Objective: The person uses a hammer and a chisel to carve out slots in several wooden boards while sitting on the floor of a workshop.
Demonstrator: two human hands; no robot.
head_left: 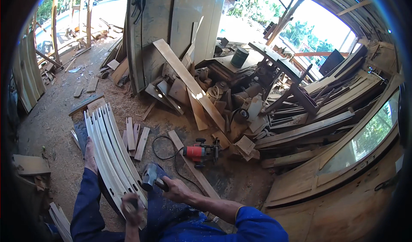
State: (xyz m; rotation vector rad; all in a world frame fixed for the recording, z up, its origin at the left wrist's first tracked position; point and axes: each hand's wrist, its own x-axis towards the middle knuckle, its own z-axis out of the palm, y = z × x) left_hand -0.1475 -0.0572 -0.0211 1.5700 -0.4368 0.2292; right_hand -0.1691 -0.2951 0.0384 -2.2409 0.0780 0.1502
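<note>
Several long, pale wooden strips with slots cut in them point(112, 145) lie side by side across a low support, alongside my legs. Over their near end my left hand point(131, 210), slightly blurred, is closed around a chisel point(134, 203); only its dark handle top shows, and the blade is hidden. My right hand point(177, 190) grips the short handle of a hammer. The hammer's grey metal head point(149, 176) is above and to the right of my left hand, beside the strips and apart from the chisel.
A red router point(195, 153) with a black cable rests on the ground ahead, against a long board point(184, 149). Short wood blocks point(141, 143) lie right of the strips. Scrap wood and a green can point(239, 57) stand beyond; a wooden door with glass point(365, 130) is at right.
</note>
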